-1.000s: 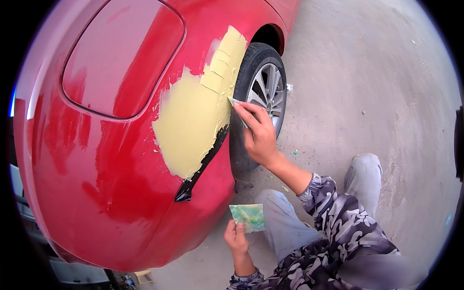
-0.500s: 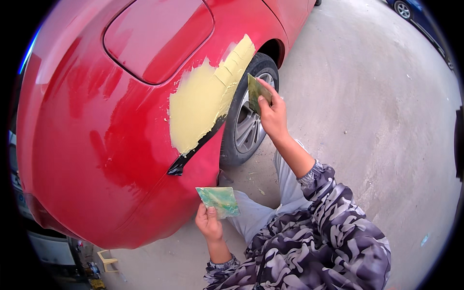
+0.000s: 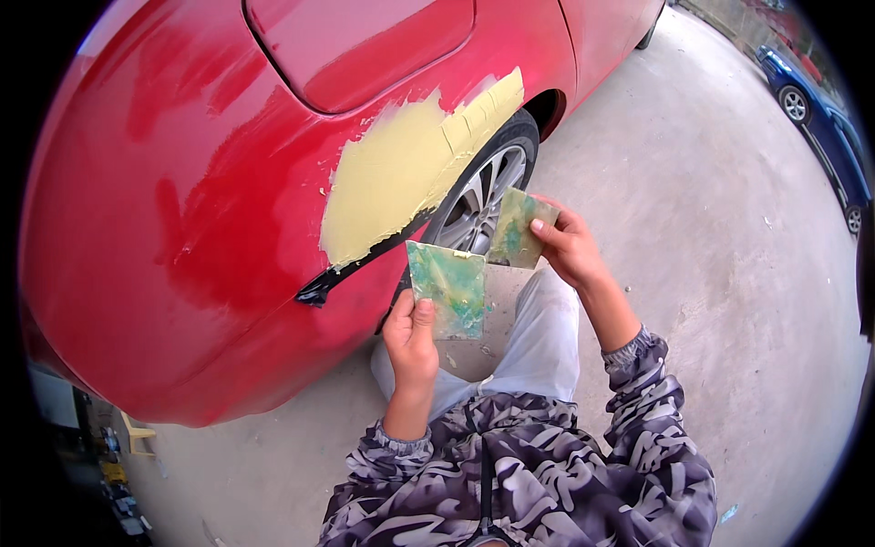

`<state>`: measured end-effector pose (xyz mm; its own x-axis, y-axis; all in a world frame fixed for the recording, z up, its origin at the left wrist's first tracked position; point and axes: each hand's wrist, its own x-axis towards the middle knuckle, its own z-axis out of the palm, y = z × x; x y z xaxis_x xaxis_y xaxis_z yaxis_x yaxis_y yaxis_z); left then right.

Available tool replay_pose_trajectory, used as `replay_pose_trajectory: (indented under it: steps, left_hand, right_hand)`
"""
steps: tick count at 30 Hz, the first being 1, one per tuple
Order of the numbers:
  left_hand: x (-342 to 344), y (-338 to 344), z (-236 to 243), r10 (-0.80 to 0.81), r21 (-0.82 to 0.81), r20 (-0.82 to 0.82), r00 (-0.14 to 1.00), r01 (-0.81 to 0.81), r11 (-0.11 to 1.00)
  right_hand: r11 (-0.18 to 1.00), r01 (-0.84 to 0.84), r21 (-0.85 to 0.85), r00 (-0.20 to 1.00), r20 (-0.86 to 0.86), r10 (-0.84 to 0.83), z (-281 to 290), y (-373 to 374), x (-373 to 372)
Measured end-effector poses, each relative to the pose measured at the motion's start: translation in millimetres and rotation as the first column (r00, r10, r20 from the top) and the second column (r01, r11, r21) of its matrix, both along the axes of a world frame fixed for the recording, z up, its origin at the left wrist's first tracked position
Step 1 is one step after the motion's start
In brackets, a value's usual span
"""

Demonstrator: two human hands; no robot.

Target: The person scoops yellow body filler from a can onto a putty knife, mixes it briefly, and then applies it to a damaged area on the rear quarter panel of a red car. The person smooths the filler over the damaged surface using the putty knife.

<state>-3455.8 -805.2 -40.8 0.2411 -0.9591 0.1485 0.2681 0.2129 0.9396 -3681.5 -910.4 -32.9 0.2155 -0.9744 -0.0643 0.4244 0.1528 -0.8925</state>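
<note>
A red car (image 3: 118,301) stands in front of me on the left. Yellow body filler (image 3: 383,173) coats its fender along the wheel arch, smooth at the left and ridged at the upper right. My left hand (image 3: 413,342) is closed on a flat putty spreader (image 3: 447,290) smeared green and yellow. Closed on a second, similar putty spreader (image 3: 518,228) is my right hand (image 3: 572,244), in front of the wheel. Both spreaders are apart from the filler, their edges close together. A thin bead of filler shows on the left spreader's upper edge.
The car's wheel (image 3: 483,196) sits just beyond the spreaders. Black tape or trim (image 3: 313,290) sticks out at the lower end of the arch. A blue car (image 3: 820,128) is parked at the far right. A small yellow stool (image 3: 138,433) stands at lower left.
My right hand has come down and away from the wheel arch with its spreader. The left hand has risen, bringing the two spreaders near each other. The view has shifted too.
</note>
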Motion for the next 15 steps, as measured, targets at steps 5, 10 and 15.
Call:
replay_pose_trajectory:
  steps: [5, 10, 15]
  left_hand:
    - [3, 18, -16, -0.006, 0.048, -0.026, 1.000, 0.007, 0.999]
    - [2, 20, -15, -0.034, 0.061, 0.035, 0.999, 0.031, 0.998]
    - [11, 24, -20, -0.003, 0.068, 0.049, 0.999, -0.001, 0.998]
  right_hand:
    - [0.669, 0.342, -0.660, 0.805, -0.161, -0.571, 52, -80, -7]
    - [0.257, -0.006, -0.966, 0.464, -0.230, -0.855, 75, -133, 4]
    - [0.188, 0.063, -0.980, 0.402, -0.147, -0.903, 56, -132, 39]
